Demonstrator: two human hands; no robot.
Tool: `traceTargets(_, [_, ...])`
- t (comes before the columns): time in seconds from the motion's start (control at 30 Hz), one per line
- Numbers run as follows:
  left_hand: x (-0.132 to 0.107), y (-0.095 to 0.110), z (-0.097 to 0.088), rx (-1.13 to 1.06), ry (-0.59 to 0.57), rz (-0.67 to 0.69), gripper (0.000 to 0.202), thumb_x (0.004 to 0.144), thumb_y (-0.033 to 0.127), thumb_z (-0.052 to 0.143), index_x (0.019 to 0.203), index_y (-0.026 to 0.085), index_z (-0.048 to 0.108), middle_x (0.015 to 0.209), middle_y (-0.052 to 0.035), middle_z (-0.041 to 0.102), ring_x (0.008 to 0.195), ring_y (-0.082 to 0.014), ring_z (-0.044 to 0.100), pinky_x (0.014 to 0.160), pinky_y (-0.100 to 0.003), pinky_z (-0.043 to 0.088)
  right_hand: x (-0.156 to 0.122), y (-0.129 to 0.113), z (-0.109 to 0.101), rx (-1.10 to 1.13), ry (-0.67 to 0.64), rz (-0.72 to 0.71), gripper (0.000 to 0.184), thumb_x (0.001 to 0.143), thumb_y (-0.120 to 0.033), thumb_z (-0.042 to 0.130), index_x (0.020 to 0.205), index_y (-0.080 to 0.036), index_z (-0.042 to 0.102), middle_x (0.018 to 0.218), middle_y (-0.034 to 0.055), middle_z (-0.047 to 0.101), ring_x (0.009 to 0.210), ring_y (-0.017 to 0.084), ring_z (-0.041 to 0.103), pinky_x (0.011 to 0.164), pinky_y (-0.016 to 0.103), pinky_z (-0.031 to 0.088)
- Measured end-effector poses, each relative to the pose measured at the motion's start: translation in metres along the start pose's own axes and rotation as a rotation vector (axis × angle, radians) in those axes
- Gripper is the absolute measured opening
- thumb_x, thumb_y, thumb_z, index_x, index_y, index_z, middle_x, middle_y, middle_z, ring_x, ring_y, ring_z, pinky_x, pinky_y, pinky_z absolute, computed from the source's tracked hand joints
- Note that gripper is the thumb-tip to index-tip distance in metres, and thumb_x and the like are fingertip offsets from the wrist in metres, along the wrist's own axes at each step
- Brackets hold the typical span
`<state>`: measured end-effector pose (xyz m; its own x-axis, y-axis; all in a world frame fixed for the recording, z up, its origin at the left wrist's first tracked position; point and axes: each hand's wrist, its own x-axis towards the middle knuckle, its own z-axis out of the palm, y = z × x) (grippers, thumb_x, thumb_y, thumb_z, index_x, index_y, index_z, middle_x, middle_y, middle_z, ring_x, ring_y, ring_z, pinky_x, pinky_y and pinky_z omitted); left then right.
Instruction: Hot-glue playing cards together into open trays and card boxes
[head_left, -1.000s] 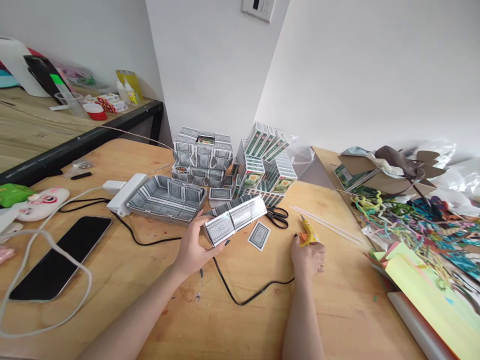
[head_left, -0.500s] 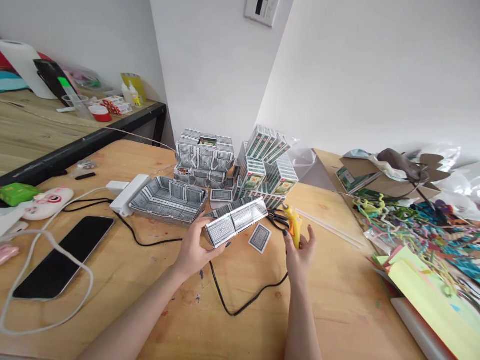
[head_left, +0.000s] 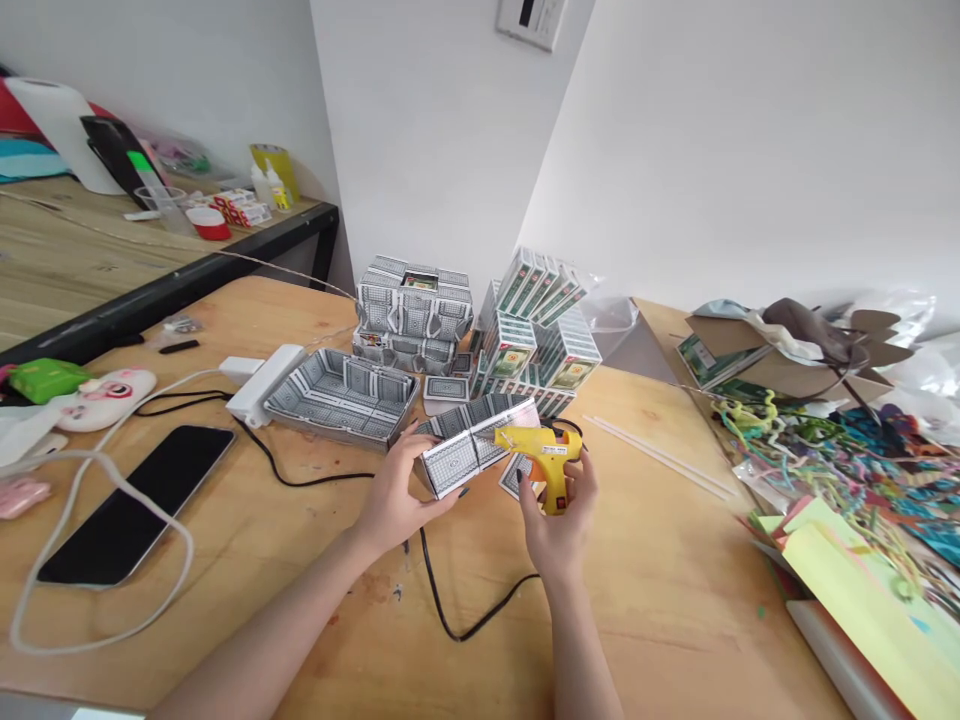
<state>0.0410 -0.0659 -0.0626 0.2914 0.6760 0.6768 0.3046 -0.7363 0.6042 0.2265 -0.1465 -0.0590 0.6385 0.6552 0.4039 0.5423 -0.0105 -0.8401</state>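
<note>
My left hand grips the near left end of a box built from grey-backed playing cards, tilted up off the table. My right hand is wrapped round the handle of a yellow hot glue gun. Its nozzle points left, at or very near the card box's front wall; whether it touches I cannot tell. A loose playing card lies beneath, partly hidden by the gun. Behind my left hand sits a larger open tray made of cards.
A card-built chest and stacked card packs stand at the back. White glue sticks lie to the right, near pipe cleaners. On the left are a phone, a white power strip and cables. A black cord loops in front.
My right hand has brought the glue gun left and turned it, so its nozzle now points at the card box instead of away. My left hand keeps its hold.
</note>
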Motion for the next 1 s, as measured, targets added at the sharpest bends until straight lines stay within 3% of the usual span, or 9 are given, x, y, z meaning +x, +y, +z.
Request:
traceTargets(0.17, [0.000,-0.001,0.000,0.004,0.004,0.011,0.052,0.066,0.021,0.071,0.110,0.021,0.042,0.103,-0.0059,0.058,0.099,-0.0230,0.059,0.103,-0.053,0.037,-0.004,0.004,0.006,0.028,0.029,-0.091,0.070,0.073,-0.033,0.066,0.132,-0.025,0.031,0.108,0.0089,0.051,0.081,0.016,0.059,0.062,0.027,0.050])
traceTargets(0.47, [0.002,0.002,0.000,0.006,0.015,0.017,0.051,0.066,0.022,0.072,0.108,0.020,0.043,0.102,-0.0058,0.058,0.097,-0.0221,0.059,0.104,-0.053,0.036,-0.005,0.012,0.009,0.047,0.115,-0.235,0.062,0.074,-0.025,0.066,0.125,-0.029,0.031,0.104,0.0062,0.053,0.073,0.013,0.058,0.053,0.024,0.047])
traceTargets(0.77, [0.001,0.002,0.001,0.012,0.012,0.019,0.051,0.066,0.023,0.071,0.108,0.020,0.043,0.101,-0.0059,0.059,0.097,-0.0225,0.059,0.103,-0.054,0.036,-0.002,0.011,0.008,-0.004,0.194,-0.411,0.052,0.072,-0.018,0.068,0.115,-0.024,0.039,0.085,-0.0010,0.047,0.051,0.005,0.046,0.041,0.017,0.040])
traceTargets(1.0, [0.001,0.002,0.000,0.007,-0.008,0.027,0.051,0.067,0.022,0.071,0.108,0.020,0.042,0.102,-0.0067,0.058,0.098,-0.0222,0.058,0.102,-0.054,0.037,0.000,0.011,0.006,-0.092,0.268,-0.536,0.051,0.072,-0.019,0.068,0.115,-0.023,0.041,0.083,0.0010,0.051,0.053,0.007,0.047,0.038,0.017,0.039])
